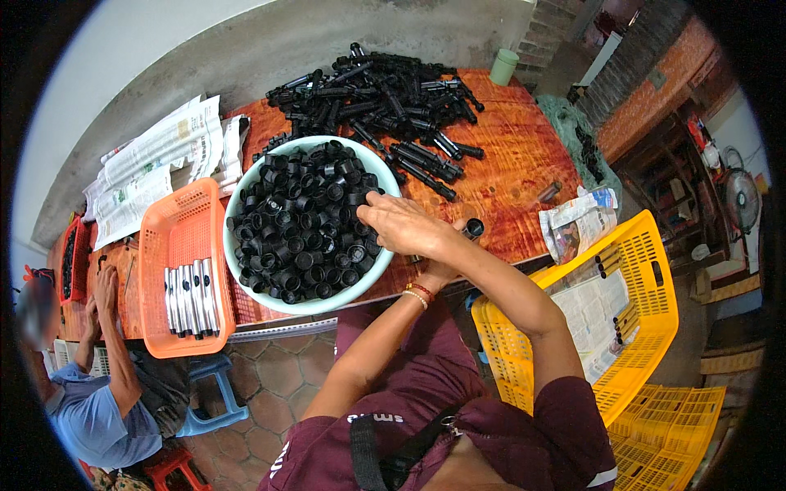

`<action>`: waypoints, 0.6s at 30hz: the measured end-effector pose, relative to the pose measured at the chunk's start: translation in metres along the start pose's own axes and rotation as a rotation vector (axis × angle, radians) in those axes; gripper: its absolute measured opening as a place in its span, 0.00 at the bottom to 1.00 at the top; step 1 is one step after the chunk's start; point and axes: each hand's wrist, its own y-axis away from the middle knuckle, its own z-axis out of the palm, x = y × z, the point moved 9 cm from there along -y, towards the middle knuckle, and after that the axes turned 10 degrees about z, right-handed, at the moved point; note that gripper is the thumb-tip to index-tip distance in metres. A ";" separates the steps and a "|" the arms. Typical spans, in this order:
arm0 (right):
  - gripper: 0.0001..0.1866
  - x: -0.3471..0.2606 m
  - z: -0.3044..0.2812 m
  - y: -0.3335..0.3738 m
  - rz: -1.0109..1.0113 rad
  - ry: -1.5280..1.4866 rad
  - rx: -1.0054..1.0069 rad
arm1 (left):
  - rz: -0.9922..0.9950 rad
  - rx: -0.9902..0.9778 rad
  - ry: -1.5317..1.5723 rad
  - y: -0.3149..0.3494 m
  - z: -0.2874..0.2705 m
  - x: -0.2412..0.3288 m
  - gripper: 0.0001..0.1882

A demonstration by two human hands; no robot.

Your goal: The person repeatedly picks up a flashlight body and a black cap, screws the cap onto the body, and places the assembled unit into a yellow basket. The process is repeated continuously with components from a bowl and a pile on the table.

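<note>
A pale mint basin [378,282] is heaped with small black ring-shaped caps [303,221]. Over its right side reaches my right hand [401,227], with fingers curled down and the tips at a black cap near the rim. Below it, my left hand [440,272] is partly covered by my right wrist and forearm. It appears closed around a black tube [473,228], whose open round end sticks out past my right wrist; most of its fingers are hidden.
Black flashlight-like tubes [385,94] lie piled behind the basin on the wooden table [516,139]. An orange basket [151,254] holds silver tubes [192,299]. Yellow crates [655,303] stand right. Newspapers [176,143] lie left, where a co-worker's hands [102,299] work. A green cup [503,67] stands behind.
</note>
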 end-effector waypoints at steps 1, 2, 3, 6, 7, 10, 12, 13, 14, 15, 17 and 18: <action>0.13 0.002 0.000 0.000 -0.002 -0.001 -0.009 | 0.003 0.003 0.005 -0.001 0.001 0.001 0.09; 0.14 0.004 -0.001 0.001 -0.003 -0.002 -0.017 | 0.006 0.006 0.010 -0.002 0.002 0.001 0.09; 0.15 0.005 -0.003 0.003 0.012 -0.039 -0.014 | 0.005 0.012 0.008 -0.002 0.001 0.000 0.09; 0.17 0.003 -0.015 0.011 0.024 -0.189 0.036 | 0.011 0.024 0.012 -0.003 0.002 -0.002 0.09; 0.17 0.003 -0.020 0.015 0.004 -0.265 0.079 | 0.015 0.027 0.015 -0.004 0.004 -0.002 0.09; 0.16 0.003 -0.049 0.027 -0.082 -0.406 0.154 | 0.016 0.050 0.016 -0.007 0.001 -0.006 0.09; 0.13 0.012 -0.084 0.042 -0.057 -0.488 0.215 | 0.012 0.077 0.030 -0.009 0.000 -0.003 0.08; 0.12 0.018 -0.105 0.051 -0.122 -0.490 0.322 | 0.013 0.098 0.028 -0.012 -0.005 0.004 0.08; 0.11 0.034 -0.114 0.059 -0.058 -0.555 0.332 | 0.018 0.125 0.025 -0.015 -0.009 0.011 0.08; 0.10 0.054 -0.116 0.067 0.032 -0.725 0.327 | 0.027 0.142 0.023 -0.019 -0.014 0.027 0.08; 0.10 0.088 -0.116 0.087 0.208 -0.893 0.330 | 0.025 0.137 0.031 -0.024 -0.016 0.041 0.09; 0.10 0.101 -0.113 0.099 0.288 -0.896 0.339 | 0.015 0.114 0.035 -0.025 -0.016 0.043 0.09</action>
